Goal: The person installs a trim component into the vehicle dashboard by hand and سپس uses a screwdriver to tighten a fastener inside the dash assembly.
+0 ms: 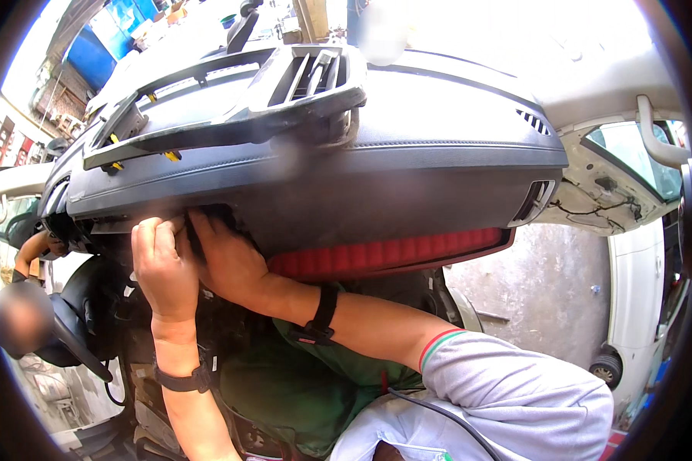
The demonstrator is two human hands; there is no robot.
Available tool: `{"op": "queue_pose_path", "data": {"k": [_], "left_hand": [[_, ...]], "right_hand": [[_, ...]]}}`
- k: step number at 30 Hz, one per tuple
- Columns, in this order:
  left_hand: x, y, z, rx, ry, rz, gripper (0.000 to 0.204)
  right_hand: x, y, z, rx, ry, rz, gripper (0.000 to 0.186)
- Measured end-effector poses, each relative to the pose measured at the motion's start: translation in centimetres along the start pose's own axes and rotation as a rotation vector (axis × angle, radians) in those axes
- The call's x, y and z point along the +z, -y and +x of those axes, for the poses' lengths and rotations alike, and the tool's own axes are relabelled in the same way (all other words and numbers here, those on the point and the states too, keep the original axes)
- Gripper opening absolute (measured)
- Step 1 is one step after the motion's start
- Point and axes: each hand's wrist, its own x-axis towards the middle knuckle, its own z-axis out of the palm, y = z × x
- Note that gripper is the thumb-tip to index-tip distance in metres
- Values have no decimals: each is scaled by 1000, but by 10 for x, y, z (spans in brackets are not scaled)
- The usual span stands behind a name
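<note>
Both of my hands are at the lower front edge of a dark grey car dashboard [346, 192], left of its middle. My left hand [164, 265] is raised with its fingers curled together against that edge; whatever they hold is hidden. Close beside it, my right hand [227, 261] reaches up into a dark opening in the dashboard, its fingertips mostly out of sight. Above the hands, a black trim frame [196, 137] with yellow clips lies loose on top of the dashboard. An air vent [313, 77] is set in the frame's right end.
A red ribbed panel [392, 252] runs beneath the dashboard to my right. At far left another person's hand [56, 246] touches the dashboard's end, near a black steering wheel [81, 338]. A side air vent [532, 201] faces the open doorway, with concrete floor [538, 284] beyond.
</note>
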Motion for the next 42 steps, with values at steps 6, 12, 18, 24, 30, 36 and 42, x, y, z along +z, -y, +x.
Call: {"op": "queue_pose_path", "data": {"k": [6,12,18,24,30,36,42], "left_hand": [[-7,3,1,21,8,25,20],[-9,4,0,56,-3,46,19],[-6,4,2,109,-41,101,20],[-4,1,2,46,21,51,18],[-2,8,2,91,-25,78,22],[3,6,2,39,-78,40,15],[2,5,2,54,-88,7,17]], "right_hand": [[4,-1,2,-35,-40,29,70],[3,-3,1,-54,-66,18,70],[-5,4,0,56,31,31,69],[6,-4,-1,31,-48,25,62],[-6,3,6,127,154,36,57],[4,-2,3,-32,-32,-16,65],[2,-3,2,-46,-53,-23,64]]}}
